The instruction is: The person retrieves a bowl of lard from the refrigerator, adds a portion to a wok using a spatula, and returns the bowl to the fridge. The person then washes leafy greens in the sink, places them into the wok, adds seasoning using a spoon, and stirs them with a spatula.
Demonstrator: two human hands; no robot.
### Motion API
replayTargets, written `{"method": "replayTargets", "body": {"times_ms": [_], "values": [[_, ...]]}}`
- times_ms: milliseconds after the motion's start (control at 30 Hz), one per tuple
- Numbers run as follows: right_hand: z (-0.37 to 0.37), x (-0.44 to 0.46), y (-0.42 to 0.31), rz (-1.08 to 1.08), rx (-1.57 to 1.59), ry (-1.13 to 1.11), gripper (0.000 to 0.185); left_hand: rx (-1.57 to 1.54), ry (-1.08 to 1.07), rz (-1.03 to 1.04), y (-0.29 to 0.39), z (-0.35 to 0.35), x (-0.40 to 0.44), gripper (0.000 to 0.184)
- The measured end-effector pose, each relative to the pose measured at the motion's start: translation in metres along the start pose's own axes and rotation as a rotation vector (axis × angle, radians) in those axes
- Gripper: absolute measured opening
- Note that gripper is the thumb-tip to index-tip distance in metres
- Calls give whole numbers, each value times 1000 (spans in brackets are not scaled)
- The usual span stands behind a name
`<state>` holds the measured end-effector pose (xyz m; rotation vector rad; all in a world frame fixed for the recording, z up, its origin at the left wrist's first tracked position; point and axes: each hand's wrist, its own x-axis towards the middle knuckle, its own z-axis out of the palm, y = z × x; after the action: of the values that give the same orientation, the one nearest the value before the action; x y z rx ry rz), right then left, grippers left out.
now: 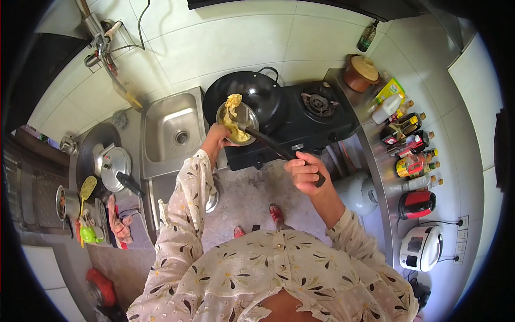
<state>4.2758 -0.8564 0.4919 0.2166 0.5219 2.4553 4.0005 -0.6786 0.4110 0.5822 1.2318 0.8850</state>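
Observation:
My left hand (216, 137) grips the near left rim of a metal bowl (250, 114), which is tilted over the near part of a black wok (268, 88). Yellow food (234, 130) lies in the bowl, and a clump of it sits higher up near the bowl's far rim. My right hand (306, 173) is closed round the black handle of a spatula (271, 144). The spatula's head end is at the bowl, partly hidden by the food.
The wok stands on a black gas stove (300, 126), right of a steel sink (179, 126). Sauce bottles (410, 163), a lidded brown pot (360, 72) and a white cooker (421, 248) line the right counter. A pressure cooker (115, 167) stands at left.

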Motion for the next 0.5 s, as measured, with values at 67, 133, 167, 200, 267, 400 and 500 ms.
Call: {"method": "replayTargets", "body": {"times_ms": [67, 133, 167, 200, 267, 400, 500], "values": [[5, 2, -2, 13, 3, -9, 25, 4, -11, -2, 2, 0, -2, 44], [8, 5, -2, 32, 12, -16, 24, 63, 15, 16, 1, 1, -4, 45], [11, 6, -2, 15, 13, -13, 23, 92, 29, 25, 1, 2, -6, 46], [14, 7, -1, -2, 14, -10, 23, 81, 29, 22, 1, 3, -7, 46], [20, 8, 0, -31, 8, -12, 22, 57, 28, 15, 0, 3, -6, 46], [35, 13, -1, -74, 21, -33, 20, 1, 13, 5, 2, 3, -8, 46], [54, 21, -2, -129, 75, 18, 19, -61, -15, -11, 5, 3, -4, 47]]}}
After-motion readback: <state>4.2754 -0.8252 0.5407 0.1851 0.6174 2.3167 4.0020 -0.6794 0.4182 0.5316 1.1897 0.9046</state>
